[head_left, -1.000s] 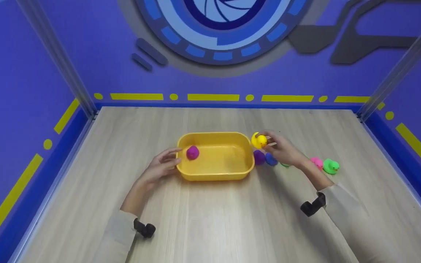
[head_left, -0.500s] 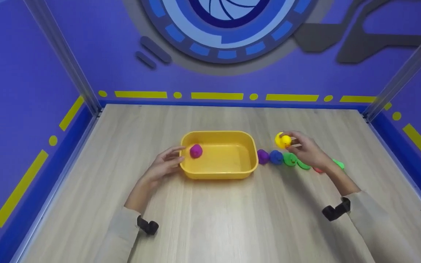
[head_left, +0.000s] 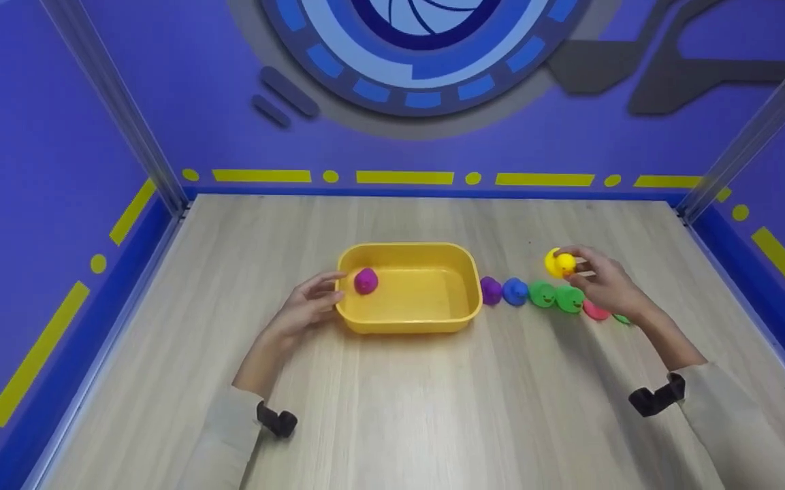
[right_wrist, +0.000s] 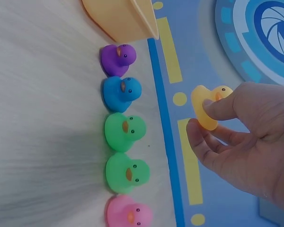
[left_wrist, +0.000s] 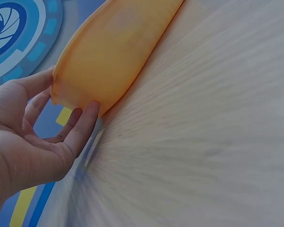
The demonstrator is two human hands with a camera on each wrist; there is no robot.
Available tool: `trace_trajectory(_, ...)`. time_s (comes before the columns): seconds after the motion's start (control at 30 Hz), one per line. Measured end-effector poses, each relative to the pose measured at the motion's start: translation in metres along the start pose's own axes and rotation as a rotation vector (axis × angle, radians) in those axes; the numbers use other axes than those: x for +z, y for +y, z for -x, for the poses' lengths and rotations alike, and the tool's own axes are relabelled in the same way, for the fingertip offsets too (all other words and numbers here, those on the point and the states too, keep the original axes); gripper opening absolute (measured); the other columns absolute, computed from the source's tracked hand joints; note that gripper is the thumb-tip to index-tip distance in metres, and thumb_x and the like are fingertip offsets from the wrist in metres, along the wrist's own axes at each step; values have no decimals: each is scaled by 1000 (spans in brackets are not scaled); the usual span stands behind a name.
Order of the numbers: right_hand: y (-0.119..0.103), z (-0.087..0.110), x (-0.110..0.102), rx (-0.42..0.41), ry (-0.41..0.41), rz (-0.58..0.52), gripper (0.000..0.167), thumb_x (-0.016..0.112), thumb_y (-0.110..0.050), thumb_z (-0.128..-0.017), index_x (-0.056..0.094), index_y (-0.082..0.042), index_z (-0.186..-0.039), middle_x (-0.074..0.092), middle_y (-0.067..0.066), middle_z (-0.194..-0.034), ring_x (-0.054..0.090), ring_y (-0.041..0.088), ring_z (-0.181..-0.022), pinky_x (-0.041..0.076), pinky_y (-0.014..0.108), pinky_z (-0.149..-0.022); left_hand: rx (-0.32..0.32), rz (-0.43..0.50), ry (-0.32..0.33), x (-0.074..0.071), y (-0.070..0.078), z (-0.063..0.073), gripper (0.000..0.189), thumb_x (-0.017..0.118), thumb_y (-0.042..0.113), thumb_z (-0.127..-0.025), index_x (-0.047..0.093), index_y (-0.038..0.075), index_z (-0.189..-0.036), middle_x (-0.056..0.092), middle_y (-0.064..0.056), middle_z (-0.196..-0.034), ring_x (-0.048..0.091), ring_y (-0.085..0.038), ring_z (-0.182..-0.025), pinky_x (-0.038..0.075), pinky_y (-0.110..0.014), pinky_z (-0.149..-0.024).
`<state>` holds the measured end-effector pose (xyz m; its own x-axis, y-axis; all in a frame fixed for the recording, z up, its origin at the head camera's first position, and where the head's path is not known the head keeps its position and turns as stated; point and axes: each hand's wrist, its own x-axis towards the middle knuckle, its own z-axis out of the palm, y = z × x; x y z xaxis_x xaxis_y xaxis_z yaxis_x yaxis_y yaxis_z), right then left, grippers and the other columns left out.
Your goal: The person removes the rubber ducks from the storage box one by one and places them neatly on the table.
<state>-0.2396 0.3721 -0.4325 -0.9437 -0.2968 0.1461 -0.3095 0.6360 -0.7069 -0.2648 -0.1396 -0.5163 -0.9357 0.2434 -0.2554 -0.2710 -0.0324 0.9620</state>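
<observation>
A yellow rubber duck (head_left: 561, 263) is pinched between the thumb and fingers of my right hand (head_left: 606, 282), held above the row of ducks. In the right wrist view the duck (right_wrist: 209, 111) shows clear of the table. My left hand (head_left: 303, 304) rests its fingertips on the outside of the left end of a yellow plastic tub (head_left: 409, 327). The left wrist view shows these spread, fairly straight fingers (left_wrist: 83, 127) against the tub's end wall. Inside the tub, near its left end, sits a magenta duck (head_left: 365, 281).
From the tub's right side a row of ducks runs rightward: purple (head_left: 491, 290), blue (head_left: 515, 291), green (head_left: 542, 294), another green (head_left: 570, 299), pink (head_left: 596, 310), and a last green one (head_left: 621, 318) partly behind my right hand. Blue panels (head_left: 433, 153) wall the wooden table.
My right hand has carried the yellow duck rightward, from beside the tub's right rim to above the row's right half. My left hand stays at the tub. The camera view shifts slightly.
</observation>
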Motion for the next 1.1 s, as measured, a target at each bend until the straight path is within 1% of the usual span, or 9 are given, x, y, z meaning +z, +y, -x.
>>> trace_trajectory(0.1,6,2,-5,4,7,21,40,56,12,-97,51,10,-137,54,32,-134,59,50,-115,45,2,-84,-2,12,-5,1,-1,1,50,70,15,-98,56,12,-145,47,-16,-144,60,-28,-120,58,-33,-96)
trace_trajectory(0.27,15,3,-14,40,2,27,41,55,11,-98,50,10,-138,52,33,-135,59,52,-116,45,2,-83,0,26,1,2,0,2,49,69,14,-98,56,12,-145,47,-17,-143,60,-29,-121,58,-34,-97)
trace_trajectory(0.37,17,4,-20,73,4,32,41,55,9,-99,50,8,-139,52,32,-136,58,51,-117,45,1,-82,-5,15,8,1,1,3,49,69,15,-98,56,13,-145,47,-15,-143,60,-28,-121,58,-35,-98)
trace_trajectory(0.47,20,4,-24,84,20,48,40,55,9,-99,51,8,-138,52,32,-136,58,51,-116,44,0,-81,3,6,4,-1,2,3,49,68,16,-98,55,13,-145,47,-14,-142,60,-27,-121,58,-35,-97)
trace_trajectory(0.6,23,6,-26,71,35,61,39,56,9,-98,51,8,-137,53,33,-136,58,53,-114,43,-1,-81,20,-3,0,-4,1,4,50,69,17,-99,54,10,-146,48,-14,-141,61,-27,-119,59,-35,-96)
trace_trajectory(0.8,30,10,-27,84,36,62,39,55,9,-98,51,7,-138,52,34,-137,56,56,-117,42,-1,-80,5,-11,8,-5,2,6,50,69,19,-98,55,12,-146,48,-14,-142,60,-26,-120,58,-34,-96)
trace_trajectory(0.9,34,12,-28,94,52,55,40,55,9,-99,51,7,-138,51,34,-137,56,56,-117,43,-1,-79,11,-10,5,-5,2,5,49,68,17,-99,55,13,-146,48,-15,-143,60,-26,-121,58,-34,-97)
trace_trajectory(1.1,46,15,-32,127,86,75,41,55,8,-99,49,8,-140,50,34,-136,55,56,-119,40,-4,-79,4,20,-7,0,-1,0,49,66,13,-99,54,11,-146,47,-17,-144,60,-29,-123,58,-34,-97)
